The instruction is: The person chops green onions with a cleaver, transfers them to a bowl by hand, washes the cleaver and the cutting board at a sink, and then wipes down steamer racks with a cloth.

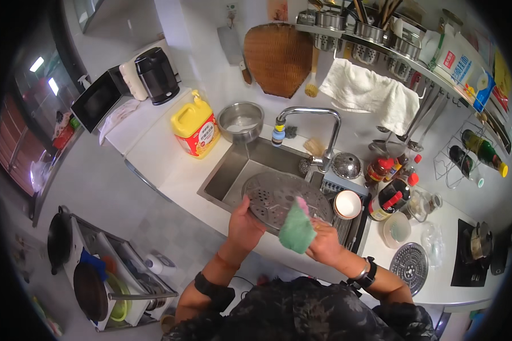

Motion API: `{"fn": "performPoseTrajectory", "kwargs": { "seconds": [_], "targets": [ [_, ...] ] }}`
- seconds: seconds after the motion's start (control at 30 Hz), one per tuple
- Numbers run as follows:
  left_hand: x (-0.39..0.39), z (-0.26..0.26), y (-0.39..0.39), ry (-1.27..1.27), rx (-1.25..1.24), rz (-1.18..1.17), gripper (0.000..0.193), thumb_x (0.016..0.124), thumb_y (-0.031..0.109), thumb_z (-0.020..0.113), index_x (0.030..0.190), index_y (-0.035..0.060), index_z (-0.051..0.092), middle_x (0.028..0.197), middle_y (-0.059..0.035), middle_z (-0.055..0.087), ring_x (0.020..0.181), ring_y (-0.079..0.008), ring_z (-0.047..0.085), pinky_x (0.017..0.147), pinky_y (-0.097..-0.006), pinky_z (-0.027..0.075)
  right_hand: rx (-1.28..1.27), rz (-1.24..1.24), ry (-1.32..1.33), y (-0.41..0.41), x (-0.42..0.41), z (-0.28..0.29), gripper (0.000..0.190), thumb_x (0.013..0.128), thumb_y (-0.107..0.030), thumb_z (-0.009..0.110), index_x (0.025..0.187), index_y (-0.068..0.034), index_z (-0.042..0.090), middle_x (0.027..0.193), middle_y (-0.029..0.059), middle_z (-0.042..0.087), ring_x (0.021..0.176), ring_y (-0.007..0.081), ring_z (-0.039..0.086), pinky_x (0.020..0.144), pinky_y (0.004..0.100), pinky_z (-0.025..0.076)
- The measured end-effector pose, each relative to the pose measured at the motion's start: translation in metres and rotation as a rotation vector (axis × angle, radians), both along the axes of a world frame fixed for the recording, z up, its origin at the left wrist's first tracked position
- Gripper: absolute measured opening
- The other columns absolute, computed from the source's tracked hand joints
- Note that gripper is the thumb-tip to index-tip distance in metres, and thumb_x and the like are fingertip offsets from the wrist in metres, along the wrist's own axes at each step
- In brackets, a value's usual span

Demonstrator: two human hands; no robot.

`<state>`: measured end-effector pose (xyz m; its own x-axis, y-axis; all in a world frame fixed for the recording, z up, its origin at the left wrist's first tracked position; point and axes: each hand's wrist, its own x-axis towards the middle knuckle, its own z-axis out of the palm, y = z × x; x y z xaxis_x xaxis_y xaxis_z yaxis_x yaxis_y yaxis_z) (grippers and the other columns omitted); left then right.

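Note:
Over the front of the stainless-steel sink [227, 181] I hold a round, perforated metal steamer plate [264, 196], tilted. My left hand [245, 226] grips its near left rim, the thumb lying along the edge. In my right hand [326, 241] is a green cloth [298, 232] with a bit of pink at its top. The cloth covers part of the plate's near right edge, and I cannot tell how firmly it presses there. Above the sink arches a chrome faucet [339, 128] with a blue filter tip [278, 135].
Left of the faucet stand a steel bowl [241, 121] and a yellow detergent jug [196, 128]. A white bowl [347, 204], sauce bottles [390, 198] and another perforated steamer plate [408, 269] sit to the right. A wheeled rack [128, 294] stands on the floor at left.

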<state>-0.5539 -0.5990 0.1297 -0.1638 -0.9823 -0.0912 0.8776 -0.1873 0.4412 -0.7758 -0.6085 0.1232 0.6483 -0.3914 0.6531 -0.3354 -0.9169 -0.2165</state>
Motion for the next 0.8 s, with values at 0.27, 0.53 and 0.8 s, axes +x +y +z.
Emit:
{"fn": "performPoseTrajectory", "kwargs": {
  "seconds": [0.27, 0.53, 0.8],
  "targets": [
    [-0.04, -0.029, 0.014, -0.192, -0.039, -0.06, 0.046, 0.101, 0.039, 0.027, 0.135, 0.0079, 0.033, 0.129, -0.0072, 0.047, 0.119, -0.0201, 0.048, 0.102, -0.04, 0.038, 0.49, -0.046, -0.098, -0.008, 0.038, 0.002, 0.037, 0.084, -0.021, 0.061, 0.116, -0.003, 0.054, 0.113, 0.0207, 0.057, 0.106, 0.0424, 0.05, 0.091, 0.0461, 0.039],
    [-0.048, -0.012, 0.032, -0.264, -0.115, -0.07, 0.042, 0.102, 0.028, 0.025, 0.137, 0.0057, 0.031, 0.137, -0.009, 0.042, 0.126, -0.022, 0.042, 0.106, -0.0412, 0.034, 0.76, -0.75, -0.119, -0.086, -0.006, 0.007, 0.036, 0.085, -0.025, 0.06, 0.108, 0.002, 0.058, 0.106, 0.0239, 0.058, 0.094, 0.0424, 0.055, 0.085, 0.0476, 0.044],
    [-0.047, -0.004, 0.011, -0.249, -0.214, 0.037, 0.041, 0.102, 0.028, 0.029, 0.137, 0.0068, 0.033, 0.137, -0.009, 0.043, 0.125, -0.0219, 0.043, 0.106, -0.0391, 0.035, 0.091, -0.47, -0.061, 0.017, -0.006, -0.026, 0.043, 0.08, -0.024, 0.061, 0.116, -0.002, 0.056, 0.111, 0.0235, 0.057, 0.106, 0.0393, 0.053, 0.101, 0.0508, 0.034]
  ]
}}
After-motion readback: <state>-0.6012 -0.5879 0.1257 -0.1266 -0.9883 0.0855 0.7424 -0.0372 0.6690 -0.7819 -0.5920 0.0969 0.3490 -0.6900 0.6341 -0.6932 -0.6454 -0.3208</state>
